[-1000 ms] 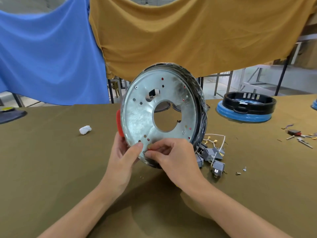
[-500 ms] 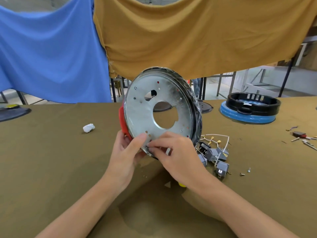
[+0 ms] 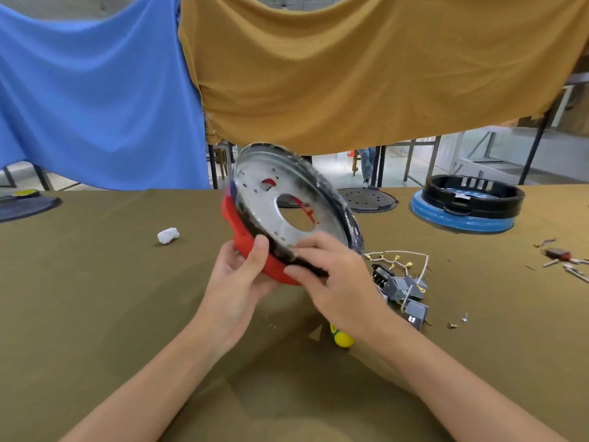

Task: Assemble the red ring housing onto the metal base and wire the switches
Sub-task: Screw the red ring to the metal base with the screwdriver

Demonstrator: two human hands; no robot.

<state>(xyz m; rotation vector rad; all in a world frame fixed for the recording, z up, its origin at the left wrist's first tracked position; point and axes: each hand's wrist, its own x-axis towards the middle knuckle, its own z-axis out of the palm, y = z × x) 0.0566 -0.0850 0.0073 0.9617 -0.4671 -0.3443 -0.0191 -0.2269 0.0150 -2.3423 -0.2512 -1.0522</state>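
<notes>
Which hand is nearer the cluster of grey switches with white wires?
Right. The right hand sits just beside the grey switches with white wires; the left hand grips the red ring housing farther away.

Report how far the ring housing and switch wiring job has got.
Done: the red ring housing sits against the metal base. In hand: left hand grips the housing, right hand holds the base rim, assembly tilted above the table. Left: the switches and wires lie loose on the table, unconnected.
</notes>
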